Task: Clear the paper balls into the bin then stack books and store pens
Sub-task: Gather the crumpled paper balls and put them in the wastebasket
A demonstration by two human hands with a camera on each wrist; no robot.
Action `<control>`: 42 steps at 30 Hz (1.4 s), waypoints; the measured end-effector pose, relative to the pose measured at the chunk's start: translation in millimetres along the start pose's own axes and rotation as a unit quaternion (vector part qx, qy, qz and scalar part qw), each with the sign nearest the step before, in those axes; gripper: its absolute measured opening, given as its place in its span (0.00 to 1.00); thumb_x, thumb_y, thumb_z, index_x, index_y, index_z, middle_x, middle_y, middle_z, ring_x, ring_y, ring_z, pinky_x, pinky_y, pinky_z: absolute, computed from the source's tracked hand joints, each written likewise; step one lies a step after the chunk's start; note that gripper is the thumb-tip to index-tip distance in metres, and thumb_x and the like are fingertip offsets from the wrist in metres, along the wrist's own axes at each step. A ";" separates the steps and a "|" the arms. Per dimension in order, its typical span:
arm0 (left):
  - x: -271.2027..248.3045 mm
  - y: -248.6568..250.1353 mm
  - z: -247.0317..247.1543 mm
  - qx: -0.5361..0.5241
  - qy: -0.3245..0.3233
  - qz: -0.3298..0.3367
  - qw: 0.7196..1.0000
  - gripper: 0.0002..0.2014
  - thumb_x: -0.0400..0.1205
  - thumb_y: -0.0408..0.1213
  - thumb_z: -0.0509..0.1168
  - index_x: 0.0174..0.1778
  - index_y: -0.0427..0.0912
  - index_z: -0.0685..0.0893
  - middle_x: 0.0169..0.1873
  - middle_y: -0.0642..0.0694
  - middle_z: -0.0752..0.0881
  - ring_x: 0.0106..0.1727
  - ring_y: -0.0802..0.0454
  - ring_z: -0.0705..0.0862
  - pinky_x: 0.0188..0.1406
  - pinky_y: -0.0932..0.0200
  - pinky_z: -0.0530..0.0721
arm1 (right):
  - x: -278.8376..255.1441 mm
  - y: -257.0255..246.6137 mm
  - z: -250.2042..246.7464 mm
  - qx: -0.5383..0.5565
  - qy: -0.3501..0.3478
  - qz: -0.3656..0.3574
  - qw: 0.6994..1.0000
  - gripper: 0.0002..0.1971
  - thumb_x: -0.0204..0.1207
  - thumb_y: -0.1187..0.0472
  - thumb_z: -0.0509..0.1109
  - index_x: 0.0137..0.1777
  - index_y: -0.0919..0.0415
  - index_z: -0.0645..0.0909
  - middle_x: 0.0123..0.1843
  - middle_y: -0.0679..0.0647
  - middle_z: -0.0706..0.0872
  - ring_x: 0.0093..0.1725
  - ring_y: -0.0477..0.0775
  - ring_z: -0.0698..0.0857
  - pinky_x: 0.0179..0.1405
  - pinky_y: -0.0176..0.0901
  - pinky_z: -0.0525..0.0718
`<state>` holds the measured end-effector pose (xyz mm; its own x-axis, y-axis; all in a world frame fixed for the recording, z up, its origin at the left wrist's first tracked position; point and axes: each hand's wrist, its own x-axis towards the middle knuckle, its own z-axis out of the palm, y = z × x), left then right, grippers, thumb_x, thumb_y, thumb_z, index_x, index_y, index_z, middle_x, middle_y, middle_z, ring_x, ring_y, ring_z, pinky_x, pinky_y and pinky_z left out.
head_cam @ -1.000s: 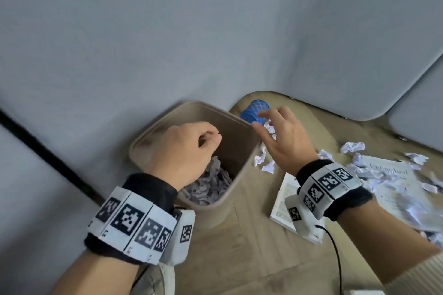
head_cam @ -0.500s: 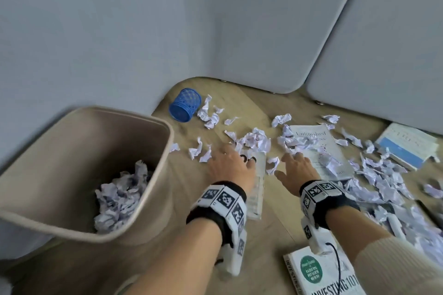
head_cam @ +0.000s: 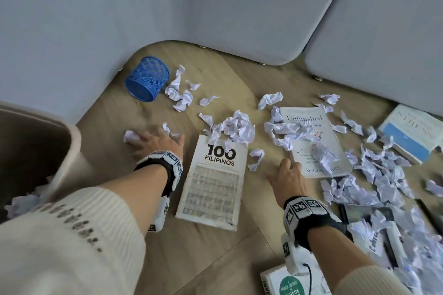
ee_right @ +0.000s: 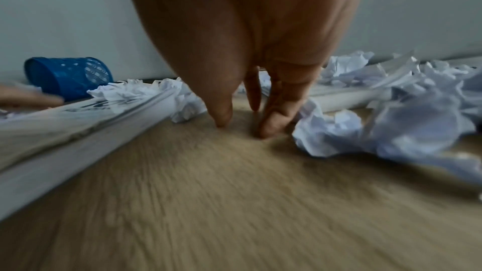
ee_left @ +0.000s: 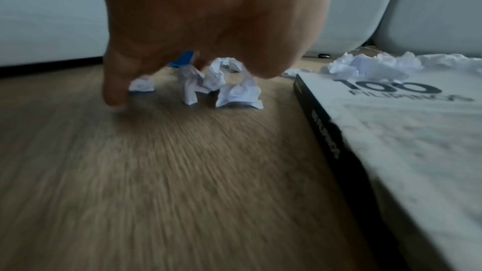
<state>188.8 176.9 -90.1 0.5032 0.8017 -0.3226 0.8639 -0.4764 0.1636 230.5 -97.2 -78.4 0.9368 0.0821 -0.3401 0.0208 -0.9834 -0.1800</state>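
Observation:
Crumpled paper balls (head_cam: 233, 127) litter the wooden table, thickest at the right (head_cam: 374, 175). My left hand (head_cam: 155, 140) lies spread, fingers down, over a few small balls (ee_left: 234, 94), with one ball (head_cam: 130, 137) at its left fingertips; it grips nothing. My right hand (head_cam: 288, 170) rests its fingertips (ee_right: 221, 118) on bare wood between the "100 Filipinos" book (head_cam: 213, 189) and a white book (head_cam: 304, 117) half covered in paper. The beige bin (head_cam: 72, 141) stands at the far left with paper inside. A blue mesh pen holder (head_cam: 147, 79) lies on its side.
A blue-and-white book (head_cam: 412, 132) lies at the far right. Another book with a green circle (head_cam: 291, 286) sits under my right wrist. Dark flat items (head_cam: 359, 213) are partly buried in paper. Grey padded panels (head_cam: 215, 7) wall the table's back.
Both hands left the bin and came down onto the table. The view swung right from the bin. My left hand slid left toward a small ball, while the right drew back beside the white book.

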 end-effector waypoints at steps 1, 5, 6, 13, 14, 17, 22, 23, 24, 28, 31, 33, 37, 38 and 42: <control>1.0 0.5 3.8 0.019 0.008 0.011 1.000 0.30 0.83 0.57 0.53 0.76 0.41 0.65 0.75 0.29 0.62 0.75 0.25 0.59 0.62 0.33 0.73 | 1.3 1.2 0.8 0.006 0.015 -0.009 1.000 0.15 0.80 0.57 0.68 0.60 0.64 0.70 0.60 0.63 0.74 0.52 0.66 0.82 0.49 0.53 0.81; 3.3 -1.7 8.8 0.028 0.082 0.051 0.995 0.15 0.86 0.42 0.57 0.62 0.35 0.77 0.60 0.34 0.72 0.63 0.33 0.71 0.53 0.40 0.76 | 3.7 -8.1 -4.0 0.036 0.089 -0.108 0.989 0.13 0.81 0.57 0.64 0.60 0.64 0.73 0.56 0.62 0.76 0.48 0.65 0.81 0.44 0.51 0.78; 6.3 -1.8 8.5 0.010 0.084 0.056 0.995 0.14 0.86 0.40 0.57 0.61 0.33 0.77 0.59 0.33 0.73 0.61 0.33 0.72 0.51 0.40 0.76 | 5.6 -13.0 -5.1 0.042 0.086 -0.145 0.985 0.15 0.81 0.58 0.63 0.65 0.63 0.73 0.57 0.61 0.76 0.49 0.63 0.81 0.45 0.51 0.79; 27.9 -3.4 -5.7 -0.026 0.014 0.092 0.995 0.17 0.88 0.38 0.54 0.64 0.31 0.79 0.58 0.30 0.84 0.60 0.31 0.81 0.56 0.46 0.78 | 26.3 -41.7 -0.3 0.026 0.032 -0.196 0.980 0.12 0.75 0.73 0.63 0.55 0.64 0.81 0.50 0.57 0.77 0.42 0.61 0.81 0.38 0.46 0.75; 28.4 -2.8 -10.0 -0.020 0.003 0.096 0.995 0.16 0.86 0.38 0.56 0.61 0.34 0.83 0.56 0.32 0.85 0.58 0.32 0.83 0.54 0.49 0.79 | 29.0 -45.4 -5.0 0.037 0.056 -0.177 0.982 0.14 0.74 0.75 0.61 0.55 0.65 0.81 0.52 0.60 0.79 0.43 0.64 0.81 0.37 0.47 0.74; 22.8 2.4 -18.3 -0.025 -0.019 0.104 0.994 0.18 0.85 0.41 0.55 0.50 0.33 0.87 0.51 0.33 0.87 0.50 0.35 0.84 0.48 0.52 0.79 | 47.2 -62.7 -19.7 0.082 0.083 -0.116 0.986 0.21 0.72 0.77 0.56 0.63 0.65 0.77 0.60 0.62 0.79 0.52 0.66 0.80 0.42 0.45 0.69; 5.5 25.2 -12.8 -0.176 -0.037 0.151 0.972 0.28 0.79 0.61 0.62 0.53 0.36 0.83 0.38 0.43 0.82 0.38 0.46 0.77 0.37 0.57 0.74 | 70.5 -109.4 -11.2 0.055 0.103 -0.107 0.987 0.33 0.78 0.46 0.63 0.81 0.53 0.59 0.66 0.62 0.67 0.64 0.66 0.71 0.62 0.56 0.72; 1.4 32.3 -9.0 -0.214 -0.041 0.184 0.959 0.31 0.75 0.63 0.66 0.58 0.38 0.78 0.38 0.46 0.81 0.40 0.48 0.77 0.38 0.57 0.75 | 72.8 -116.5 -6.3 0.027 0.088 -0.106 0.990 0.36 0.77 0.39 0.63 0.82 0.46 0.55 0.69 0.60 0.65 0.66 0.65 0.70 0.64 0.59 0.72; -2.4 39.0 -4.4 -0.236 -0.051 0.226 0.944 0.36 0.72 0.63 0.70 0.64 0.38 0.72 0.39 0.47 0.80 0.41 0.47 0.79 0.39 0.56 0.76 | 76.2 -120.7 -0.1 -0.003 0.073 -0.108 0.991 0.37 0.76 0.35 0.62 0.82 0.41 0.53 0.72 0.58 0.63 0.67 0.64 0.68 0.63 0.60 0.73; -4.2 45.0 13.9 -0.034 -0.068 0.338 0.938 0.35 0.79 0.61 0.62 0.79 0.51 0.61 0.54 0.36 0.79 0.49 0.36 0.83 0.44 0.51 0.77 | 82.4 -120.1 14.0 -0.001 0.052 -0.162 0.985 0.24 0.80 0.43 0.60 0.75 0.43 0.67 0.66 0.59 0.67 0.61 0.63 0.71 0.57 0.55 0.75; 0.2 42.0 14.6 -0.024 -0.046 0.356 0.933 0.23 0.84 0.58 0.54 0.71 0.49 0.71 0.53 0.35 0.77 0.49 0.35 0.83 0.38 0.53 0.71 | 85.8 -115.8 15.3 0.024 0.040 -0.246 0.968 0.18 0.83 0.49 0.58 0.67 0.57 0.74 0.56 0.62 0.72 0.48 0.64 0.78 0.53 0.57 0.81; 3.7 40.2 12.9 -0.051 -0.030 0.357 0.932 0.18 0.87 0.52 0.53 0.64 0.43 0.75 0.49 0.36 0.80 0.48 0.37 0.83 0.38 0.54 0.69 | 89.6 -116.8 7.8 0.012 0.003 -0.253 0.967 0.14 0.84 0.54 0.59 0.65 0.60 0.73 0.54 0.61 0.75 0.45 0.65 0.81 0.46 0.53 0.80; 16.9 23.9 15.2 -0.016 0.063 0.230 0.971 0.08 0.82 0.33 0.64 0.56 0.42 0.83 0.46 0.41 0.84 0.42 0.41 0.85 0.33 0.54 0.70 | 96.1 -118.1 -7.7 0.006 0.049 -0.265 0.963 0.09 0.81 0.57 0.61 0.51 0.62 0.79 0.39 0.56 0.81 0.37 0.62 0.79 0.35 0.44 0.70; 18.5 20.8 15.1 -0.014 0.076 0.201 0.977 0.07 0.75 0.29 0.68 0.46 0.42 0.85 0.40 0.42 0.84 0.38 0.42 0.84 0.31 0.54 0.71 | 96.9 -120.1 -11.2 0.020 0.072 -0.251 0.965 0.10 0.79 0.56 0.61 0.45 0.62 0.80 0.34 0.54 0.80 0.33 0.61 0.78 0.32 0.44 0.69; 27.7 21.3 26.6 -0.005 0.109 0.199 0.974 0.12 0.61 0.29 0.76 0.30 0.45 0.79 0.33 0.44 0.81 0.35 0.44 0.81 0.32 0.52 0.76 | 99.2 -142.9 -23.3 0.017 0.092 -0.172 0.981 0.23 0.78 0.46 0.62 0.28 0.63 0.75 0.20 0.54 0.73 0.26 0.62 0.75 0.29 0.43 0.68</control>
<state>220.5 179.3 -120.4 0.7904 0.6121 -0.0271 0.5989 -0.7626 0.2445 328.6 47.7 -64.9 0.9236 0.3746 -0.0816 0.3381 -0.8962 -0.2873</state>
